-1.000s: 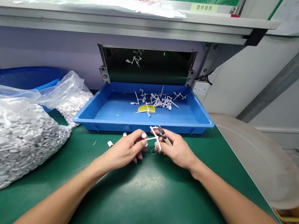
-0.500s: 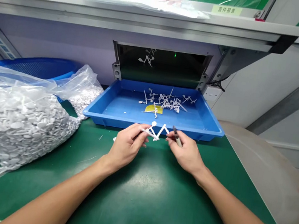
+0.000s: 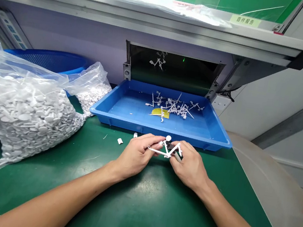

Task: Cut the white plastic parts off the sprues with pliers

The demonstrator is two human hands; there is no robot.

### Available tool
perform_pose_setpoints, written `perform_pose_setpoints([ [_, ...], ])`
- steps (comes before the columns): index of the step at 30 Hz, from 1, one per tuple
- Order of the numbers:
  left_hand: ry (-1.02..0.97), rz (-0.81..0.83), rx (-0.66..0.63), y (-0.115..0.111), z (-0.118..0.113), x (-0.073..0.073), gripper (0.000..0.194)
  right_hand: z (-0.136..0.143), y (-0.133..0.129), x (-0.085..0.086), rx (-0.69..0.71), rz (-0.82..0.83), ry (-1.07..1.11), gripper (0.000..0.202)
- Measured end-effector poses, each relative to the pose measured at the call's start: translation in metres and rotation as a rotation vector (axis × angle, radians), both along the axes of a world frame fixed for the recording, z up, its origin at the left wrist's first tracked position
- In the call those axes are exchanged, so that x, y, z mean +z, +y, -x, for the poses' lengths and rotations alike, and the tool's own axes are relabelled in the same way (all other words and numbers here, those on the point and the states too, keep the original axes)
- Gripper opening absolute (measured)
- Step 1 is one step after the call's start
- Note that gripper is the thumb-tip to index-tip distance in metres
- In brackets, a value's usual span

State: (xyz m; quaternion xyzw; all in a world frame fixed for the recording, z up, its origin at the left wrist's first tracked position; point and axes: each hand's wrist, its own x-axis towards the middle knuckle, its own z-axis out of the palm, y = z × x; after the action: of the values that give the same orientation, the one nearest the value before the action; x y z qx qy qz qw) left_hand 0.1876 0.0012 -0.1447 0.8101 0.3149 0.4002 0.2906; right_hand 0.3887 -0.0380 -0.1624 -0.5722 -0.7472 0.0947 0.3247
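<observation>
My left hand (image 3: 138, 155) is closed on a branched white plastic sprue (image 3: 159, 151) with a small round disc at its top. My right hand (image 3: 189, 162) is closed around a small grey-handled tool with a dark tip (image 3: 178, 157). The tool's dark end is behind the sprue, close to my left fingertips; whether it touches the plastic I cannot tell. Just beyond both hands stands a blue tray (image 3: 115, 118) with several similar white sprues (image 3: 178, 108) heaped toward its back. Two small white pieces, one a curved chip (image 3: 120, 141), lie on the green table left of my left hand.
Clear bags of small white parts (image 3: 34, 121) stand at the left, before a blue basket (image 3: 50, 61). Behind the tray is a dark wall opening (image 3: 172, 72) with more white pieces inside. A metal-edged shelf (image 3: 155, 19) overhangs the table (image 3: 135, 211).
My hands have come closer together, bringing the tool's dark end up to the sprue. Two white chips now show on the table left of my left hand. The camera view has shifted slightly.
</observation>
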Motion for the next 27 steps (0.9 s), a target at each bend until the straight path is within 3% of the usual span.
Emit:
perform_pose_setpoints([
  [15, 0.022, -0.010, -0.058, -0.0002, 0.0008, -0.0004, 0.029, 0.0001, -0.0014, 0.0011, 0.030, -0.028, -0.032, 0.026],
  [27, 0.022, 0.003, -0.072, -0.0002, 0.0009, -0.0023, 0.027, -0.0014, -0.0022, -0.0027, -0.019, -0.042, -0.189, 0.016],
])
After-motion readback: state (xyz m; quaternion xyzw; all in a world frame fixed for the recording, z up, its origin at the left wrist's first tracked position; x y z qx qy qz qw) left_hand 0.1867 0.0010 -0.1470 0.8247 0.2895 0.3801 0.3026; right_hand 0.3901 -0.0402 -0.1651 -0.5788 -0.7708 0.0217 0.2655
